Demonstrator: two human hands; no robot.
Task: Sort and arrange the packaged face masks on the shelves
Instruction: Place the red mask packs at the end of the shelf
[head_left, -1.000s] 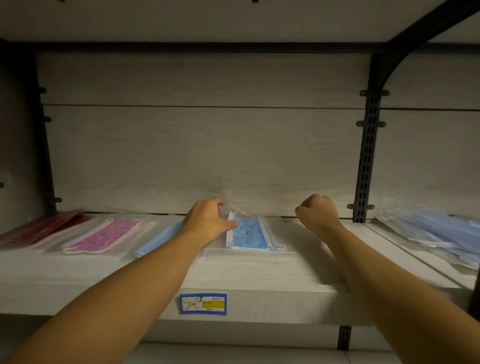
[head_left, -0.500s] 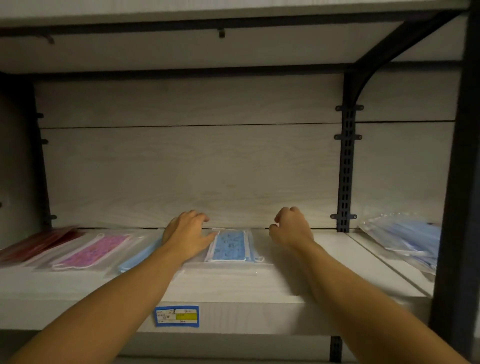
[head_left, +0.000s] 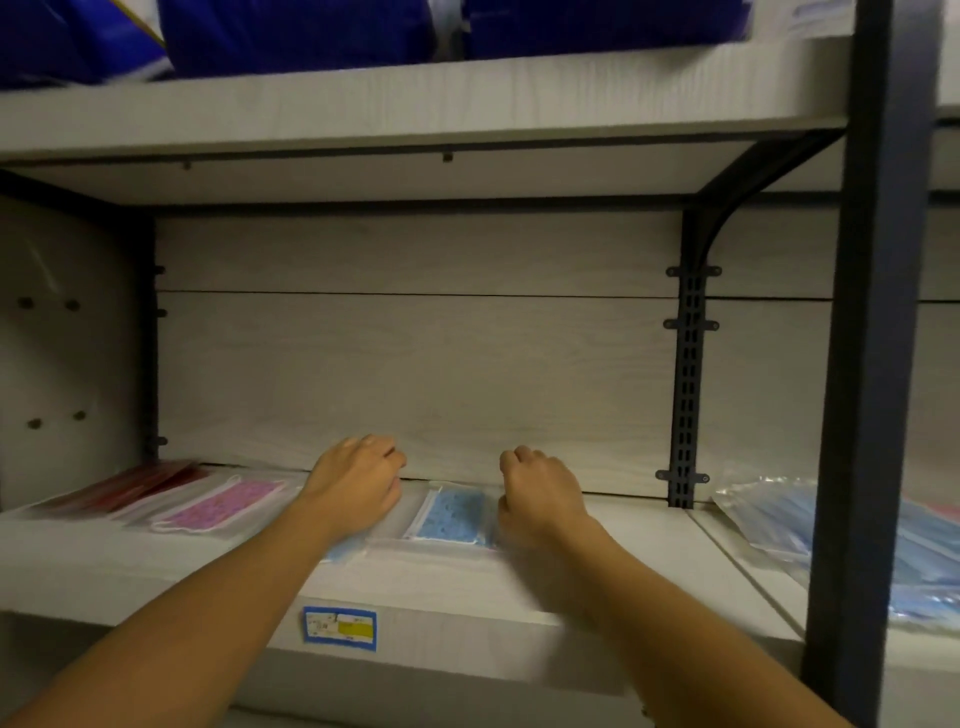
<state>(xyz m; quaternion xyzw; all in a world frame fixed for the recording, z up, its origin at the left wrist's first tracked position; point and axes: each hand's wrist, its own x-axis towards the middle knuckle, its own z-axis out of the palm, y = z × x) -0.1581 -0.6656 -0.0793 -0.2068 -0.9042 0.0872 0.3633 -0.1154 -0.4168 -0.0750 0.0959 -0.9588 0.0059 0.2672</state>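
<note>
A clear packet with a blue patterned face mask (head_left: 451, 517) lies flat on the pale shelf (head_left: 467, 582), between my two hands. My left hand (head_left: 356, 483) rests palm down just left of it, fingers loosely apart, covering most of a plain light-blue mask packet (head_left: 343, 552). My right hand (head_left: 540, 493) sits at the patterned packet's right edge with fingers curled into a fist; nothing shows inside it. Further left lie a pink patterned mask packet (head_left: 218, 506) and red mask packets (head_left: 122, 486).
A loose pile of blue mask packets (head_left: 769, 519) lies on the neighbouring shelf to the right, behind a dark upright post (head_left: 878, 364). Dark blue packages (head_left: 311, 31) fill the shelf above. A blue and yellow price label (head_left: 340, 627) sticks to the shelf's front edge.
My left hand has let go of the patterned packet's corner, which now lies flat. My right fist has moved left, up to the packet's right edge. The view has tilted upward.
</note>
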